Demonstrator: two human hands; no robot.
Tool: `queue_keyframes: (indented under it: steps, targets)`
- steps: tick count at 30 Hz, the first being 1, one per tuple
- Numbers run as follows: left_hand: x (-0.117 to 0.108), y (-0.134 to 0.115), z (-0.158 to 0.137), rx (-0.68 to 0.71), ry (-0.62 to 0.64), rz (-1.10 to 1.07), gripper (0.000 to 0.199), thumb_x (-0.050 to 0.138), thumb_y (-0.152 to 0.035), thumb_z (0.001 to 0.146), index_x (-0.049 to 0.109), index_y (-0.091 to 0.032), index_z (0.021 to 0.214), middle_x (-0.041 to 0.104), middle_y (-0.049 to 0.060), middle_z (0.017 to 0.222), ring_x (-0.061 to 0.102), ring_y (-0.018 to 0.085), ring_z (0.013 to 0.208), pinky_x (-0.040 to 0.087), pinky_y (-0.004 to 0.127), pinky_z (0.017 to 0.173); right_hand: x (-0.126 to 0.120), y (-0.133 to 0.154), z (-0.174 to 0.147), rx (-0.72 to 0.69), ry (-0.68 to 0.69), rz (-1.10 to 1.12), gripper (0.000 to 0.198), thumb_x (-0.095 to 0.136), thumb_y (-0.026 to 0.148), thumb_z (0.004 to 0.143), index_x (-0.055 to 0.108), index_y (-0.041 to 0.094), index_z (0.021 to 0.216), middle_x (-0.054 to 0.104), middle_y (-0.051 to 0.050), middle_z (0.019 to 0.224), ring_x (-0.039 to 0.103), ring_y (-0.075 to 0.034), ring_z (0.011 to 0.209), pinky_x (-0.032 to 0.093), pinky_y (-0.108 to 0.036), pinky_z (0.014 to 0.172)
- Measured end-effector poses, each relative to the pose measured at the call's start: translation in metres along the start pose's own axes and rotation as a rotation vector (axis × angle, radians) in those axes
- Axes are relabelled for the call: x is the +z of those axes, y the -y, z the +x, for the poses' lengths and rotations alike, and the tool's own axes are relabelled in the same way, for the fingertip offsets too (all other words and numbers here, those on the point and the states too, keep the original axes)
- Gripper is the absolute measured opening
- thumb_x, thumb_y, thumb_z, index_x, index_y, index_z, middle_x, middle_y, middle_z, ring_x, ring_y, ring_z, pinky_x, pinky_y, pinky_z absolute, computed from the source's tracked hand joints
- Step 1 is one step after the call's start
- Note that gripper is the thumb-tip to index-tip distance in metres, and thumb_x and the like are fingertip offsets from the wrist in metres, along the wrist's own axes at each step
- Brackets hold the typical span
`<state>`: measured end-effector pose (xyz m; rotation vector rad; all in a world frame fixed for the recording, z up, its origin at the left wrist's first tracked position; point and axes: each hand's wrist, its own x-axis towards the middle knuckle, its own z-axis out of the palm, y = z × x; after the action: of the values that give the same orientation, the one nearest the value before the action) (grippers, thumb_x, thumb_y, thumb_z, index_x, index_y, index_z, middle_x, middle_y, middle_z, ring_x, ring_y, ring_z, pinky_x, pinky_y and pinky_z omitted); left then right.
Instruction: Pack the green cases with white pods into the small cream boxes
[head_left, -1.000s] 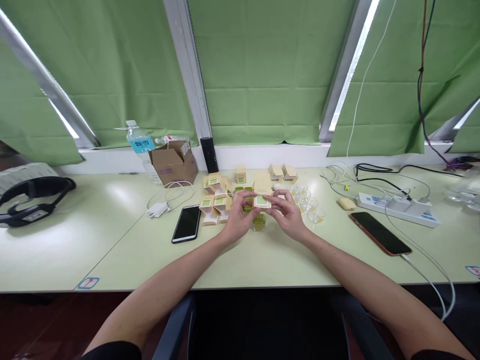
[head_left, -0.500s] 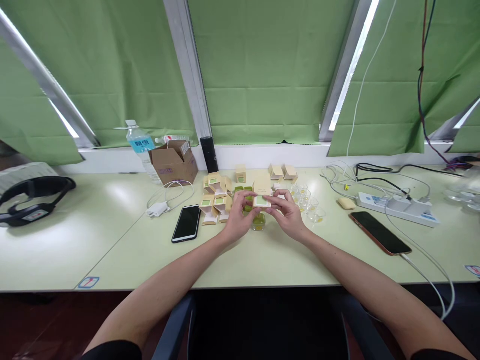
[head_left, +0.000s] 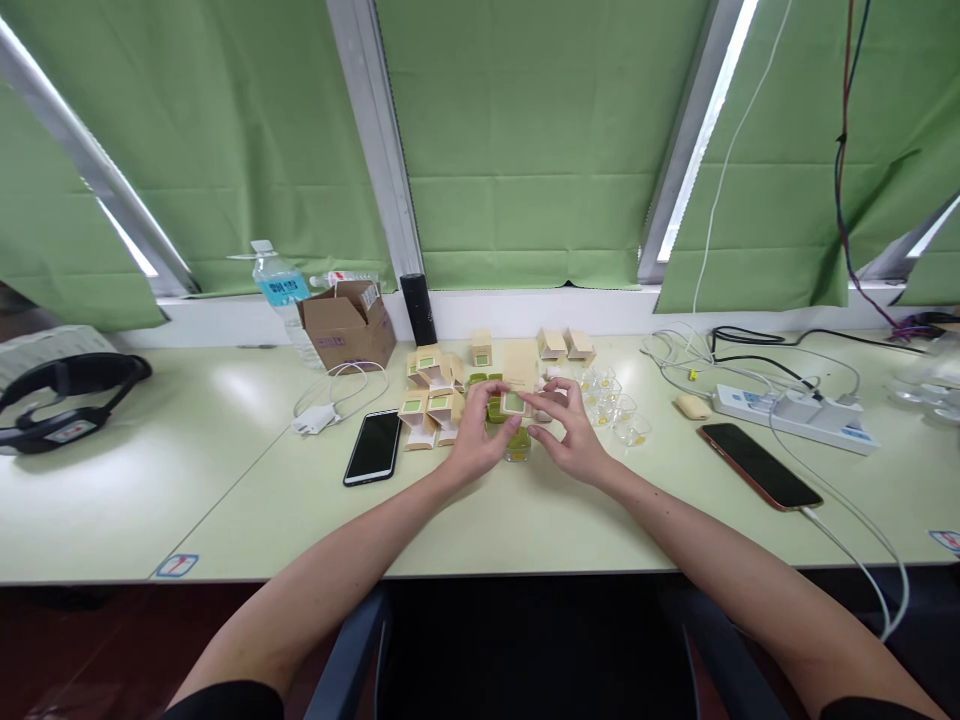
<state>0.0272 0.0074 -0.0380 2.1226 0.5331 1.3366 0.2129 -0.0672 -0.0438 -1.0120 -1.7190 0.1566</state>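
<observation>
A small beige cardboard box [head_left: 514, 404] with a green window framed in white is held up over the table, its tall flap standing behind. My left hand [head_left: 481, 432] pinches its left side between fingers and thumb. At the right side, my right hand [head_left: 574, 430] has its fingertips on the box's edge, thumb lower down. Below them stands a clear jar with green contents [head_left: 517, 446], and more green pieces show partly behind my left hand. Several open beige boxes [head_left: 437, 405] sit left of my hands. Several small clear cups [head_left: 624, 410] are on the right.
A black-screened phone [head_left: 373, 447] lies left, and another phone [head_left: 759, 466] charges at right beside a white power strip [head_left: 795, 418]. Behind stand a brown carton [head_left: 346, 330], a water bottle [head_left: 283, 290] and a black cylinder [head_left: 418, 308]. Cables cross the right side.
The small box has shifted slightly left and tilted. My right thumb has moved lower and away from the box's front edge, while the fingers stay at its right side.
</observation>
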Motion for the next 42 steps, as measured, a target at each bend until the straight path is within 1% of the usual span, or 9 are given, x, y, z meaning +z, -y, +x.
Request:
queue_keyframes:
  steps: [5, 10, 16, 22, 28, 32, 35, 39, 42]
  targets:
    - [-0.001, -0.005, 0.002, -0.047, -0.04, 0.072, 0.03, 0.065, -0.044, 0.093, 0.051, -0.024, 0.111, 0.059, 0.008, 0.114, 0.059, 0.024, 0.107, 0.049, 0.041, 0.094, 0.002, 0.0, -0.003, -0.168, 0.123, -0.174, 0.058, 0.062, 0.022, 0.097, 0.053, 0.039, 0.151, 0.035, -0.01, 0.136, 0.044, -0.032, 0.139, 0.048, -0.062, 0.119]
    - [-0.001, -0.01, 0.003, -0.126, -0.119, 0.091, 0.035, 0.073, -0.043, 0.086, 0.05, -0.023, 0.104, 0.059, 0.005, 0.104, 0.059, 0.021, 0.095, 0.048, 0.036, 0.086, 0.001, 0.0, -0.005, -0.229, 0.153, -0.175, 0.048, 0.062, 0.021, 0.095, 0.06, 0.033, 0.141, 0.034, -0.012, 0.142, 0.043, -0.034, 0.144, 0.044, -0.063, 0.121]
    - [0.0, -0.005, 0.006, -0.226, -0.209, 0.037, 0.033, 0.071, -0.035, 0.086, 0.047, -0.023, 0.105, 0.06, 0.006, 0.106, 0.059, 0.021, 0.101, 0.049, 0.038, 0.09, -0.003, 0.004, -0.005, -0.109, 0.127, -0.083, 0.026, 0.058, 0.019, 0.096, 0.054, 0.027, 0.121, 0.039, -0.013, 0.141, 0.054, -0.031, 0.139, 0.051, -0.055, 0.115]
    - [-0.003, 0.006, 0.009, -0.236, -0.283, -0.149, 0.043, 0.069, -0.037, 0.089, 0.04, -0.025, 0.119, 0.056, 0.009, 0.125, 0.063, 0.023, 0.113, 0.054, 0.039, 0.091, -0.001, 0.004, 0.0, 0.049, 0.258, -0.279, 0.045, 0.073, 0.025, 0.087, 0.047, 0.024, 0.124, 0.059, -0.015, 0.133, 0.058, -0.034, 0.127, 0.055, -0.056, 0.101]
    - [-0.003, 0.007, 0.007, -0.213, -0.23, -0.15, 0.044, 0.067, -0.031, 0.089, 0.037, -0.026, 0.122, 0.053, 0.01, 0.131, 0.062, 0.022, 0.118, 0.055, 0.04, 0.095, 0.008, 0.002, -0.001, 0.143, 0.366, -0.462, 0.049, 0.079, 0.025, 0.082, 0.054, 0.022, 0.124, 0.069, -0.014, 0.122, 0.063, -0.035, 0.118, 0.052, -0.053, 0.098]
    - [-0.004, 0.007, 0.006, -0.206, -0.208, -0.057, 0.046, 0.067, -0.026, 0.087, 0.038, -0.025, 0.124, 0.06, 0.008, 0.121, 0.061, 0.023, 0.116, 0.05, 0.043, 0.099, -0.002, 0.0, 0.004, 0.171, 0.279, -0.48, 0.049, 0.078, 0.023, 0.08, 0.056, 0.023, 0.124, 0.073, -0.011, 0.115, 0.067, -0.033, 0.107, 0.052, -0.05, 0.092]
    - [-0.005, 0.008, 0.007, -0.207, -0.143, -0.069, 0.051, 0.069, -0.025, 0.086, 0.038, -0.025, 0.126, 0.063, 0.009, 0.119, 0.063, 0.022, 0.108, 0.051, 0.039, 0.092, -0.016, -0.002, 0.011, 0.224, 0.096, -0.464, 0.043, 0.073, 0.025, 0.082, 0.057, 0.023, 0.121, 0.072, -0.01, 0.11, 0.067, -0.031, 0.097, 0.052, -0.049, 0.087]
    - [-0.003, 0.008, 0.005, -0.241, 0.082, -0.166, 0.059, 0.071, -0.023, 0.084, 0.038, -0.026, 0.134, 0.069, 0.01, 0.117, 0.067, 0.023, 0.106, 0.054, 0.038, 0.088, -0.03, 0.0, 0.019, 0.205, -0.202, -0.315, 0.039, 0.068, 0.029, 0.085, 0.056, 0.025, 0.121, 0.07, -0.007, 0.108, 0.065, -0.027, 0.094, 0.052, -0.044, 0.083]
    - [-0.004, 0.009, 0.0, -0.216, 0.263, -0.103, 0.061, 0.071, -0.019, 0.084, 0.041, -0.028, 0.136, 0.073, 0.01, 0.115, 0.067, 0.026, 0.111, 0.054, 0.043, 0.092, -0.033, 0.002, 0.021, 0.162, -0.342, -0.177, 0.041, 0.068, 0.034, 0.087, 0.053, 0.026, 0.124, 0.068, -0.007, 0.109, 0.064, -0.027, 0.098, 0.051, -0.041, 0.08]
